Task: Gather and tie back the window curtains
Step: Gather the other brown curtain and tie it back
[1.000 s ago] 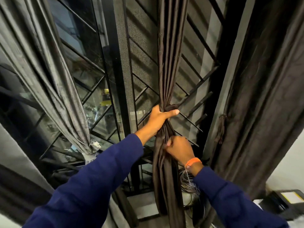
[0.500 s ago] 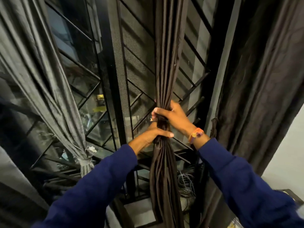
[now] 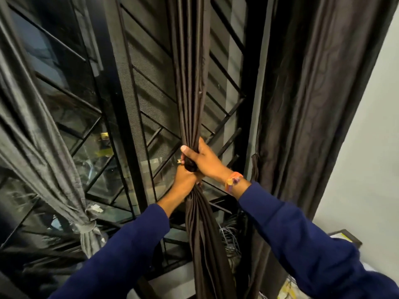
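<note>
A dark brown curtain hangs in the middle of the window, bunched into a narrow rope of folds. My right hand wraps around the bunch from the right, thumb across the front. Directly below it my left hand grips the same bunch from the left. The two hands touch. Below them the fabric hangs loose. At the left a grey curtain is gathered and held by a knotted tie. A third dark curtain hangs untied at the right.
Behind the curtains stands a window with a black metal grille and mesh screen. A bundle of cables lies by the sill behind the middle curtain. A white wall is at the right, with a dark-framed object low down.
My right hand has moved from below my left hand up to above it on the middle curtain. My left hand has slid down a little and now sits underneath.
</note>
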